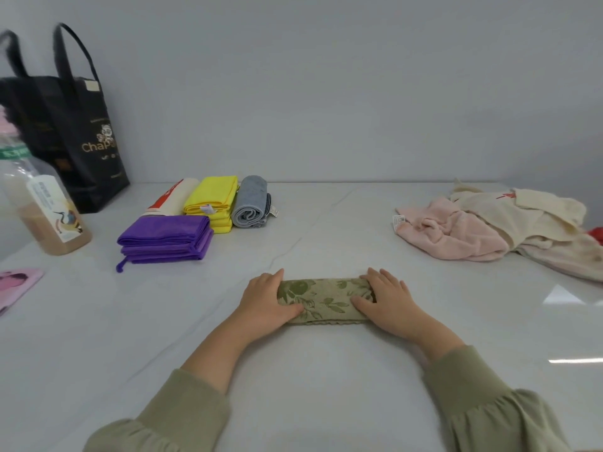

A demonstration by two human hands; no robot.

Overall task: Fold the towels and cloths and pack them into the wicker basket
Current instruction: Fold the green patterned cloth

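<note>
A green leaf-patterned towel (323,300) lies rolled up on the white table in front of me. My left hand (266,300) wraps its left end, thumb across the front. My right hand (388,300) wraps its right end the same way. To the back left sit folded cloths: a purple stack (166,238), a yellow stack (213,199), a rolled grey towel (251,207) and a cream and red cloth (173,197). An unfolded heap lies at the right: a pink towel (453,233) and a cream cloth (522,213). No wicker basket is in view.
A black tote bag (75,135) stands at the back left against the wall. A clear bottle with brown contents (45,210) stands at the left edge. A pink flat item (16,285) lies at the near left. A red scrap (597,234) peeks in at the right edge.
</note>
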